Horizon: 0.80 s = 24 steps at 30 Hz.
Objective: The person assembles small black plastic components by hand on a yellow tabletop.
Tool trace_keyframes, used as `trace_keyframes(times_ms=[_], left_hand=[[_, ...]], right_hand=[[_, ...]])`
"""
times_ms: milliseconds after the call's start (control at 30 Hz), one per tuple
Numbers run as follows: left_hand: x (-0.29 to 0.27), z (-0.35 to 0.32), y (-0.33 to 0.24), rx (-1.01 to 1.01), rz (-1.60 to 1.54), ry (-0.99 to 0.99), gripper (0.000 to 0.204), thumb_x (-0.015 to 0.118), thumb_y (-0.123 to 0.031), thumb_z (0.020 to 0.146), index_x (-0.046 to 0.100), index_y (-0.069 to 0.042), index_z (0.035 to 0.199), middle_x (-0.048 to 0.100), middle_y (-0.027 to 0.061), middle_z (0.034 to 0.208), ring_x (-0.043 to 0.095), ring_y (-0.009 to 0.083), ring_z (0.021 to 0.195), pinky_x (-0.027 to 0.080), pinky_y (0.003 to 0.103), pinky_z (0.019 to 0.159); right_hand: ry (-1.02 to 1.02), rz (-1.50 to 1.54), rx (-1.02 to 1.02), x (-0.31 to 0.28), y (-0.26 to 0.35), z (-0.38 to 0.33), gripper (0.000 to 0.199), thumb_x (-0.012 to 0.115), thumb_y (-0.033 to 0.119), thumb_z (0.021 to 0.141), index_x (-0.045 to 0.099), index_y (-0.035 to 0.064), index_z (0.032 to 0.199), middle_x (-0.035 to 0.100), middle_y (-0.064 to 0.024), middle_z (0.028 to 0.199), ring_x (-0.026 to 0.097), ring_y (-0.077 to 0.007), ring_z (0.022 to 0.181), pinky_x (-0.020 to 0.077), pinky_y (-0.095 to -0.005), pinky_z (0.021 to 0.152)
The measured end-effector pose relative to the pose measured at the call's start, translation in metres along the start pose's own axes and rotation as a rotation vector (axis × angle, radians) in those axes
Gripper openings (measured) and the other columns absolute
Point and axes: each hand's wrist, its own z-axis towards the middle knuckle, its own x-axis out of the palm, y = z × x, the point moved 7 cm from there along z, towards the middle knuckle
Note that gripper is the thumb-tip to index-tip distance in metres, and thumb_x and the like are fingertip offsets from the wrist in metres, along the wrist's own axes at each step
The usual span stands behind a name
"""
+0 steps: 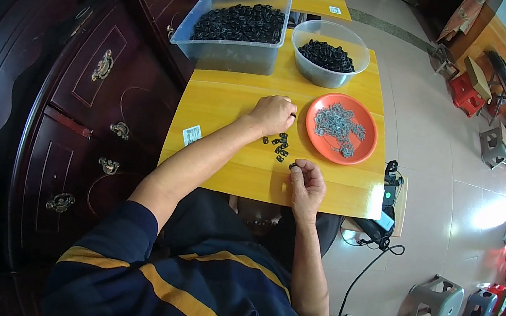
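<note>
Over the middle of the yellow table (211,168), my left hand (270,114) is closed, fingertips together, with a small black piece (293,115) showing at their edge. Closer to me on the right, my right hand (308,188) pinches another small black piece between thumb and forefinger. Between the two hands lies a loose cluster of small black plastic pieces (282,143), some showing a hole. Right of the cluster, an orange-red plate (368,151) carries a tangled heap of thin silvery metal bits (340,124), too small to name.
A clear rectangular tub (236,57) and a round clear bowl (324,75), both full of black pieces, stand at the table's far side. A dark wooden cabinet (71,96) borders the left. Past the right edge are a power strip (389,196), a cable and a grey stool (435,303).
</note>
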Motion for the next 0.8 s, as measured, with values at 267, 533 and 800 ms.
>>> trace_keyframes(times_ms=[267, 533, 800], left_hand=[[-0.027, -0.018, 0.005, -0.05, -0.326, -0.256, 0.013, 0.063, -0.014, 0.084, 0.072, -0.005, 0.088, 0.07, 0.0088, 0.081, 0.067, 0.0236, 0.069, 0.054, 0.036, 0.064], [-0.009, -0.072, 0.006, -0.398, -1.276, -0.119, 0.013, 0.06, -0.009, 0.091, 0.068, 0.001, 0.092, 0.064, 0.0011, 0.076, 0.055, 0.0046, 0.057, 0.047, 0.021, 0.05], [0.003, -0.109, -0.036, -0.363, -1.412, -0.019, 0.014, 0.062, -0.008, 0.092, 0.068, 0.0, 0.102, 0.065, 0.002, 0.078, 0.055, 0.0057, 0.059, 0.048, 0.022, 0.054]], right_hand=[[0.008, 0.007, 0.0, 0.0, 0.0, 0.001, 0.013, 0.061, 0.0, 0.094, 0.062, -0.0005, 0.107, 0.065, 0.0001, 0.094, 0.059, -0.0058, 0.083, 0.0496, -0.0212, 0.074], [-0.015, 0.019, 0.012, 0.0, 0.0, 0.002, 0.013, 0.061, 0.001, 0.094, 0.062, 0.0007, 0.107, 0.064, -0.0005, 0.091, 0.057, -0.0063, 0.076, 0.047, -0.0207, 0.07], [-0.07, 0.113, 0.047, 0.0, 0.002, 0.004, 0.013, 0.064, 0.004, 0.094, 0.062, 0.0022, 0.107, 0.064, -0.001, 0.088, 0.06, -0.008, 0.073, 0.0473, -0.0209, 0.068]])
